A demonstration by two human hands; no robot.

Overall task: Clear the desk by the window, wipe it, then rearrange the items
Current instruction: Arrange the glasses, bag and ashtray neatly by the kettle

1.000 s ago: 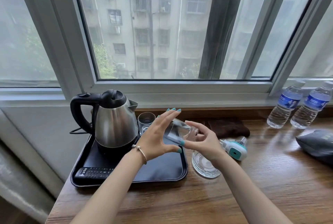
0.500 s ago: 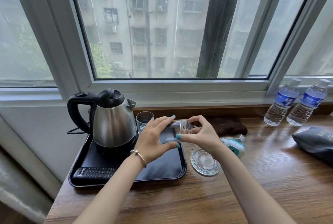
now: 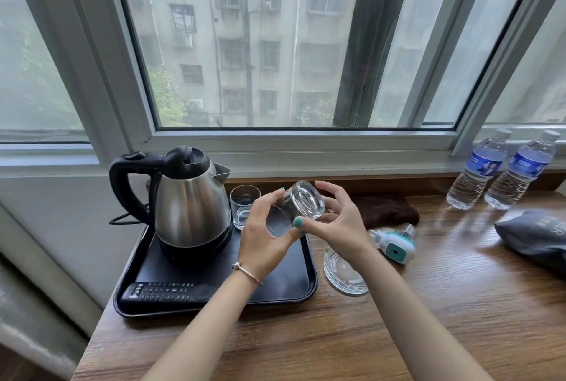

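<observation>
Nearest me, on the brown wood-grain desk (image 3: 398, 334), two bare forearms reach forward. A black rectangular plastic tray (image 3: 303, 285) sits at the desk's left end; a black remote control (image 3: 165, 290) lies along its front edge, long axis running left to right. Just right of the tray a round clear glass ashtray (image 3: 343, 273) rests on the wood, partly hidden under my right wrist.

Above the tray I see the left hand (image 3: 263, 239), a thin gold bracelet (image 3: 248, 272) at its wrist, and the right hand (image 3: 340, 224), both curled round a clear, short glass tumbler (image 3: 301, 204). The tumbler is off the tray, held tipped over: its thick base faces up and towards me, its mouth points down and left into the left palm, so the long axis slants from lower left to upper right (the mouth rim shows faintly against the palm). The left thumb, teal-nailed, presses the glass wall; the right fingers arch over the base.

Further back on the tray stands a stainless steel electric kettle with a black handle (image 3: 190, 206), spout to the right, and a second clear tumbler (image 3: 243, 206) stands upright just beside it. Right of the hands lie a white and teal plug-in device (image 3: 396, 246), a dark brown folded cloth (image 3: 386, 210) and a dark grey pouch (image 3: 533, 239). Two clear plastic water bottles with blue labels (image 3: 502, 171) stand by the window frame.
</observation>
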